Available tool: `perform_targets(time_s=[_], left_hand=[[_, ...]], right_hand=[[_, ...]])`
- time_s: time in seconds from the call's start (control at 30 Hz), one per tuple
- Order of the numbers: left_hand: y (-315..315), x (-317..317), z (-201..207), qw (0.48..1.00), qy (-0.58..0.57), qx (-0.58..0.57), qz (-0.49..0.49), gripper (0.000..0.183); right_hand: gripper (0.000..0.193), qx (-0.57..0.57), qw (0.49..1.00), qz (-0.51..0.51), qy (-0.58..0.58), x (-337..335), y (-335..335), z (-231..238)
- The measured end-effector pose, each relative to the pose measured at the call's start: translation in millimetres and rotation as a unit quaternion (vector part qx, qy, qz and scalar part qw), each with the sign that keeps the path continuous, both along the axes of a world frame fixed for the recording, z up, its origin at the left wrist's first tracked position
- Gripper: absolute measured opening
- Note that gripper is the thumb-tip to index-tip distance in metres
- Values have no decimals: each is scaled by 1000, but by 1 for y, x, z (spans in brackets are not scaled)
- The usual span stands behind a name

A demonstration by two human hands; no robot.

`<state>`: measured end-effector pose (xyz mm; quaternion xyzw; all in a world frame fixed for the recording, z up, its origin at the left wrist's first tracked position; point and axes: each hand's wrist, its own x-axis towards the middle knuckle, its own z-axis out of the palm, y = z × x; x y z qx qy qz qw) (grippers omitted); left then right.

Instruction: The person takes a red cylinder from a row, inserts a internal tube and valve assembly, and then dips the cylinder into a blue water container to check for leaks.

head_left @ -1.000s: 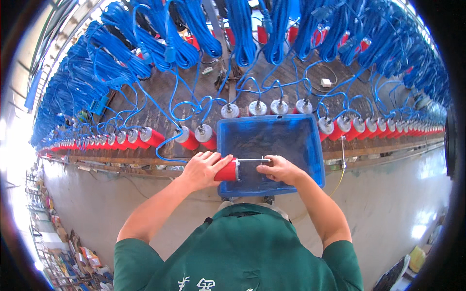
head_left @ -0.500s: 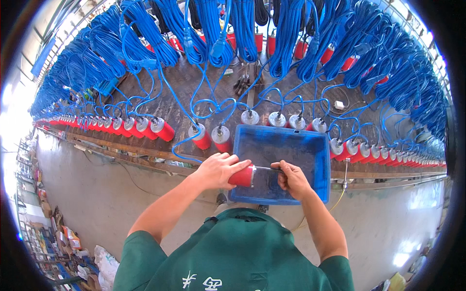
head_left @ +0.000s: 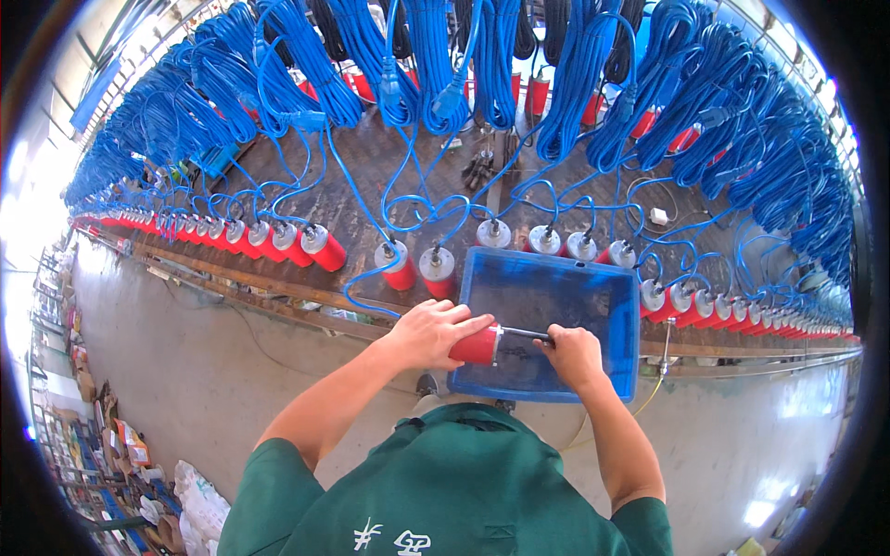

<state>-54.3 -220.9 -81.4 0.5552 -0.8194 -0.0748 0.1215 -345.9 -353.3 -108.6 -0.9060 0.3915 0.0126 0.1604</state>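
Note:
My left hand [head_left: 429, 335] is closed around a red cylinder [head_left: 476, 346], which lies on its side over the left rim of a blue plastic bin [head_left: 547, 397]. Its metal end faces right. In my right hand [head_left: 575, 355] is a screwdriver [head_left: 527, 334] with a dark handle and thin metal shaft, held roughly level. The shaft's tip meets the upper part of that metal end, though the exact contact is too small to make out. A blue cable [head_left: 357, 304] runs toward my left hand, where its end is hidden.
Red cylinders with metal tops [head_left: 396, 267] line the front edge of the dark worktable [head_left: 362, 165], joined to blue cables. Bundles of coiled blue cable [head_left: 426, 69] hang along the back. A white plug [head_left: 658, 216] lies at right. A yellow hose [head_left: 655, 389] hangs beside the bin.
The whole view has shifted slightly, moving the scene right and down. My right fingers have changed their hold on the screwdriver's handle, and more of it shows. The left hand keeps its grip.

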Motion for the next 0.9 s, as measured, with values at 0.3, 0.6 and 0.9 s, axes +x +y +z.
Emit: perform_targets(time_s=[0.3,0.6,0.9], left_hand=[[3,2,-1,1000,1,-5,9,97],[3,5,-4,1000,-16,-13,5,101],[1,-3,-3,1000,-21,-7,2,102]], right_hand=[[28,583,723,-232,-290,-18,0,-5],[29,552,709,-139,-416,-23,-2,-26],[30,-24,996,44,-73,-11,-2,-12]])
